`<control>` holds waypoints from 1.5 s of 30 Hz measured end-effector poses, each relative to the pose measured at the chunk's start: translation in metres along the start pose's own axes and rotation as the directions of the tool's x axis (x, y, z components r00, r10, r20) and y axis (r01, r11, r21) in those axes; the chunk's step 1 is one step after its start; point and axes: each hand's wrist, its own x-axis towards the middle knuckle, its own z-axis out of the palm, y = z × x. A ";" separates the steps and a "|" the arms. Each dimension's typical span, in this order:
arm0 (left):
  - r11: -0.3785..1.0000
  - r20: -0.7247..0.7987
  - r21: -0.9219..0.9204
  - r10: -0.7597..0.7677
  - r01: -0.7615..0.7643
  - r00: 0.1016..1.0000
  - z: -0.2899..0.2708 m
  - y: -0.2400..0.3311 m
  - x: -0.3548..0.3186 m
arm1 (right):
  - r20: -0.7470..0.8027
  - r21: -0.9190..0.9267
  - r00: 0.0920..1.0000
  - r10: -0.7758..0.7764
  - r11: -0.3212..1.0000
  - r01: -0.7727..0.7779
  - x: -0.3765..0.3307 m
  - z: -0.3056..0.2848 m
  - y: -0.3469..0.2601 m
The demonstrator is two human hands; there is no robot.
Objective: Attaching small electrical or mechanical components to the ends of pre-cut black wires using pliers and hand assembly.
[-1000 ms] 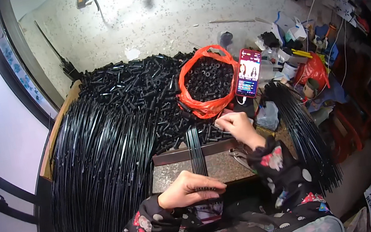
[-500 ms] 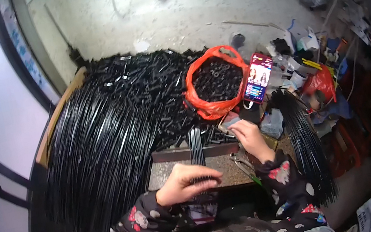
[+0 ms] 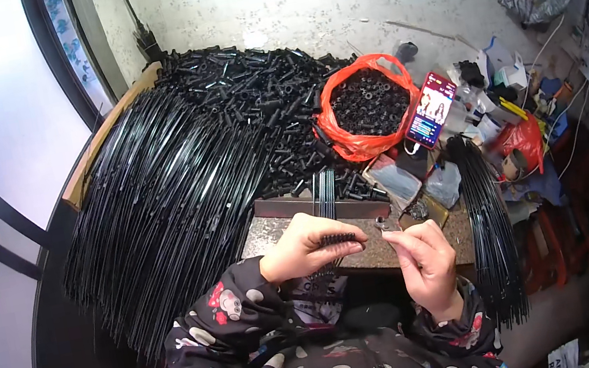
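Observation:
My left hand (image 3: 306, 243) is closed round a flat row of thin black rods (image 3: 324, 193), whose dark ridged ends show between thumb and fingers. Beyond the hand the rods run over a dark grey bar (image 3: 279, 209) on the speckled worktop (image 3: 265, 234). Just right of those ends, my right hand (image 3: 430, 262) is raised with thumb and forefinger pinched together. A small shiny piece (image 3: 381, 224) shows at its fingertips, too small to name. A red plastic bag (image 3: 360, 147) full of small black ring-shaped parts (image 3: 367, 104) stands open beyond my hands.
A large sheaf of long black rods (image 3: 156, 200) covers the left side, with a heap of short black tubes (image 3: 246, 86) behind. A lit phone (image 3: 432, 108) leans beside the bag. Another rod bundle (image 3: 488, 229) hangs at the right, near a clear plastic container (image 3: 393, 178) and clutter.
My right hand has come back from near the clear container toward the rod ends, its fingertips now pinched on a small piece. My left hand still grips the rods. The whole view has shifted.

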 end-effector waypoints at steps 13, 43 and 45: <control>0.997 0.018 0.007 0.075 -0.075 0.997 0.006 0.006 0.000 | 0.083 -0.134 0.930 -0.359 0.921 0.367 0.012 -0.008 0.007; 0.479 -0.011 0.864 -0.288 0.154 0.957 0.048 -0.095 -0.053 | 0.430 0.265 0.897 -0.102 0.964 -0.017 0.025 0.003 -0.022; 0.407 0.050 0.908 -0.338 0.099 0.940 0.042 -0.097 -0.051 | 0.694 0.403 0.690 -0.207 0.905 -0.133 0.023 -0.004 -0.034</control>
